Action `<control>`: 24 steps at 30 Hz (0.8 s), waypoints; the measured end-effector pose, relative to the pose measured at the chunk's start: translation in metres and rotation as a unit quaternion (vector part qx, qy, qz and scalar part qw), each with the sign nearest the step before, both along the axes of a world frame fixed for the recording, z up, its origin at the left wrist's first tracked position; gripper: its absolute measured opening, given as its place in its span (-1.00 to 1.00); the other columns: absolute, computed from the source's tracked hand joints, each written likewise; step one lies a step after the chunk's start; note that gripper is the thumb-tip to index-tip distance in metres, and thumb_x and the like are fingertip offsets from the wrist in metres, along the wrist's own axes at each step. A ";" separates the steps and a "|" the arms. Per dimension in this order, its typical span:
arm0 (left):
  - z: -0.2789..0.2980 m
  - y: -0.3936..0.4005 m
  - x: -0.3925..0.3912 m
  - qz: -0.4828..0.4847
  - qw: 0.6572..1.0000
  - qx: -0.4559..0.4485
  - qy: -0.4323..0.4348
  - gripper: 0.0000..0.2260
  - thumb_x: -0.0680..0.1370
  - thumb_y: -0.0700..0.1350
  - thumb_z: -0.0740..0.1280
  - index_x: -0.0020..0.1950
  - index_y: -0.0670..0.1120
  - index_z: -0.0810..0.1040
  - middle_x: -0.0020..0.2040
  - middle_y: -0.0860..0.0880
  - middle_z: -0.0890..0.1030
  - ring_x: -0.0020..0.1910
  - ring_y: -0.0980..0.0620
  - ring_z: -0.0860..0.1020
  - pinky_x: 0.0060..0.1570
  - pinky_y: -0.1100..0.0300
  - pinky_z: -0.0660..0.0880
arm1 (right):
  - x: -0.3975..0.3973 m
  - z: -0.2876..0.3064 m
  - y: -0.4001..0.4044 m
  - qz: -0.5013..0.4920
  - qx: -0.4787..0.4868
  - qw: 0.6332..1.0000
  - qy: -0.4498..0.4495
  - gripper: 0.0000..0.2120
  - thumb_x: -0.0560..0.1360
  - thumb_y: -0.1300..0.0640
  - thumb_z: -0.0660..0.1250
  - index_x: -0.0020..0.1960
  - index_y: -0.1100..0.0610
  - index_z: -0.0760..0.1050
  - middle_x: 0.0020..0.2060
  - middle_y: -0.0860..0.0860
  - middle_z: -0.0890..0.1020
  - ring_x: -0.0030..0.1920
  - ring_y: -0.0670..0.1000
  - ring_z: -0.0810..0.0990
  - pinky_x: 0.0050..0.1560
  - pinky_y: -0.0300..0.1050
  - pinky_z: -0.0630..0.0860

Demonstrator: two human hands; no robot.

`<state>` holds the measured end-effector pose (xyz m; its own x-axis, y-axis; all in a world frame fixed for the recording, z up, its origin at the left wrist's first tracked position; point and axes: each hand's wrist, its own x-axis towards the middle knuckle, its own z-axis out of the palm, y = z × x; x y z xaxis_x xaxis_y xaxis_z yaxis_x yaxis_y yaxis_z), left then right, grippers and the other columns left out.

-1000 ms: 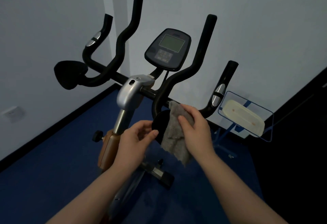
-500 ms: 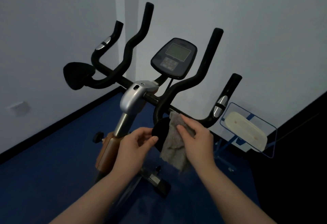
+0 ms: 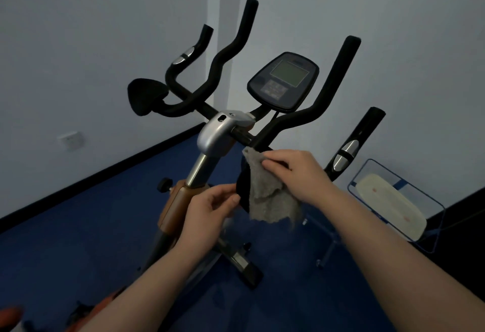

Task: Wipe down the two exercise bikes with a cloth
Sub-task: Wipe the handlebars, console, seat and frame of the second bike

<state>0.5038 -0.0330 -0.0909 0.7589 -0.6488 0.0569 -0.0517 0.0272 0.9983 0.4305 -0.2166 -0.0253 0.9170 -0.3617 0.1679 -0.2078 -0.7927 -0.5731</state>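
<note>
An exercise bike with a silver stem clamp (image 3: pixel 217 134), black handlebars and a console (image 3: pixel 283 82) stands in front of me. My right hand (image 3: pixel 296 171) holds a grey cloth (image 3: pixel 270 200) against the top of the black right elbow pad (image 3: pixel 242 187), and the cloth hangs down over the pad's face. My left hand (image 3: pixel 210 208) pinches the pad's left edge between thumb and fingers. The left elbow pad (image 3: pixel 147 95) is uncovered. A second bike is not clearly in view.
A blue wire-frame stand (image 3: pixel 430 200) holding a white pad stands to the right near the wall. Walls meet in a corner behind the bike, with a socket (image 3: pixel 70 138) low on the left wall. Orange parts (image 3: pixel 10 317) show at the bottom left on the blue floor.
My right hand has slid the cloth slightly up the elbow pad. My left hand stays on the pad's edge. The view has shifted, so the bike sits further right in frame.
</note>
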 end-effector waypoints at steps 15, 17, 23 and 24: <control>0.007 0.006 0.009 -0.006 1.000 -0.008 -0.012 -0.79 0.56 -0.32 0.33 0.07 -0.05 0.64 -0.06 0.05 0.71 -0.07 0.13 0.66 -0.09 0.33 0.55 | 0.018 -0.011 0.043 -0.109 -0.082 0.990 -0.028 -0.61 0.55 -0.29 0.12 0.02 -0.08 0.61 -0.09 -0.15 0.56 -0.09 -0.12 0.50 -0.18 -0.08 0.47; 0.010 0.008 0.016 -0.004 1.000 -0.021 -0.002 -0.79 0.56 -0.33 0.33 0.09 -0.09 0.64 -0.04 0.01 0.71 -0.08 0.11 0.67 -0.11 0.33 0.55 | 0.010 -0.017 0.041 -0.203 -0.059 0.977 -0.031 -0.64 0.58 -0.26 0.11 0.09 -0.12 0.59 -0.11 -0.17 0.52 -0.14 -0.13 0.45 -0.29 -0.17 0.34; 0.025 -0.003 0.036 -0.052 0.997 -0.046 -0.045 -0.83 0.57 -0.29 0.34 0.09 -0.10 0.66 -0.08 0.07 0.70 -0.09 0.20 0.64 -0.12 0.40 0.50 | -0.015 -0.041 0.068 -0.315 0.041 0.935 -0.155 -0.67 0.62 0.05 0.22 0.38 -0.02 0.46 0.10 -0.20 0.46 0.14 -0.18 0.43 0.06 -0.39 0.29; 0.028 -0.007 0.039 -0.068 0.995 -0.049 -0.059 -0.83 0.57 -0.28 0.34 0.09 -0.10 0.66 -0.07 0.10 0.70 -0.08 0.23 0.63 -0.11 0.42 0.49 | -0.015 -0.041 0.069 -0.328 0.041 0.932 -0.148 -0.68 0.63 0.05 0.21 0.38 -0.02 0.45 0.09 -0.20 0.44 0.13 -0.18 0.42 0.06 -0.37 0.29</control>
<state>0.5431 -0.0399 -0.0632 0.6489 -0.7318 0.2085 -0.1586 0.1380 0.9777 0.4151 -0.1474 -0.0665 0.4114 -0.8515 0.3251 -0.4551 -0.5010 -0.7361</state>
